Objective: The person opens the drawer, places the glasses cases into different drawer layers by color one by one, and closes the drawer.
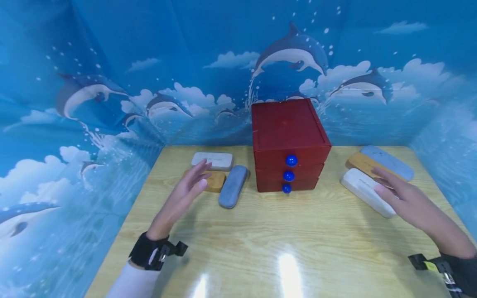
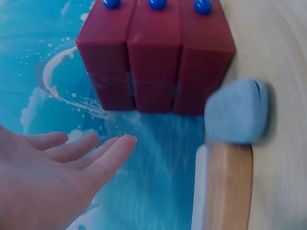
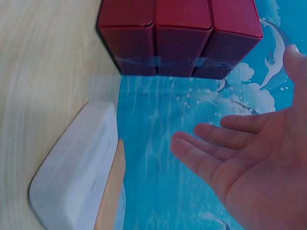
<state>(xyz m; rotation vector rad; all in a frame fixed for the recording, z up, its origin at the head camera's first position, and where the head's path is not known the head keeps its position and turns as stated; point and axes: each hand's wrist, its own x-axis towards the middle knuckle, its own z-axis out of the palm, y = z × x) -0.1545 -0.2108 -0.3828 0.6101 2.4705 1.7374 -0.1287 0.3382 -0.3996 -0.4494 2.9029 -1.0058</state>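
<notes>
While left grip (image 1: 181, 196) hangs wide near orange case (image 1: 216, 182) | right grip (image 1: 409, 200) — also wide — hangs near white case (image 1: 364, 190)

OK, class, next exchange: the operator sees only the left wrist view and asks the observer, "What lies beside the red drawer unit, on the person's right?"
Observer: A white glasses case, a tan glasses case and a blue glasses case.
Operator: Which is in the middle?
Observer: The tan glasses case, between the other two.
Operator: And the right hand?
Observer: Raised near that white glasses case, apart from it.
</notes>
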